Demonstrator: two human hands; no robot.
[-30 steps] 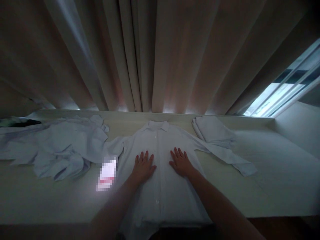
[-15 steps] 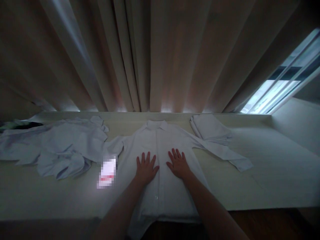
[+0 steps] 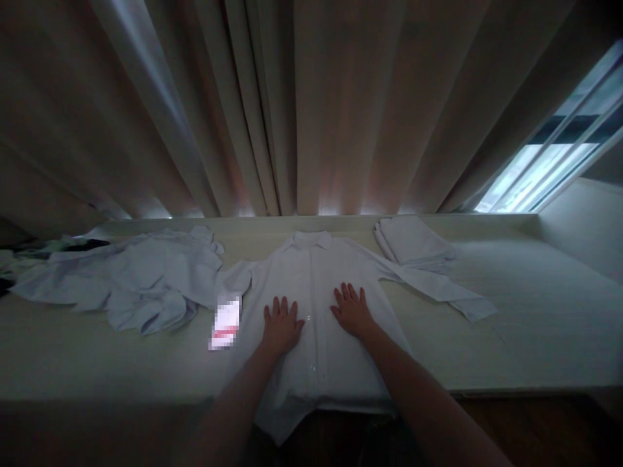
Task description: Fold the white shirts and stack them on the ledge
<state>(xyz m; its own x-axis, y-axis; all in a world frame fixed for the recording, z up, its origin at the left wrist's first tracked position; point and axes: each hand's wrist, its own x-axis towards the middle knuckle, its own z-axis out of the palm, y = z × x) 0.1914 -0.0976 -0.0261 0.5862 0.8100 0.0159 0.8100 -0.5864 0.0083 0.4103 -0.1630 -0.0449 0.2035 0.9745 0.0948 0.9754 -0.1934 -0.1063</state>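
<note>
A white button-up shirt (image 3: 316, 350) lies spread front side up, its collar at the far end and its hem hanging over the near table edge. Flat on its left front rests my left hand (image 3: 282, 325), fingers spread. My right hand (image 3: 353, 310) lies on the other side of the button placket, also with spread fingers. Neither hand grips anything. One sleeve (image 3: 438, 284) stretches out to the right; the left one runs toward a crumpled heap of white clothes (image 3: 150, 275).
Behind the shirt's right shoulder sits a folded white stack of clothes (image 3: 413, 241). A blurred-out bright rectangle (image 3: 226, 324) lies beside the left sleeve. Long curtains (image 3: 341, 117) hang behind the pale table (image 3: 535, 311), with a window (image 3: 549, 155) at the right.
The camera view has shifted slightly, moving the scene a little right and up. My hands have slid slightly apart on the shirt, both still flat.
</note>
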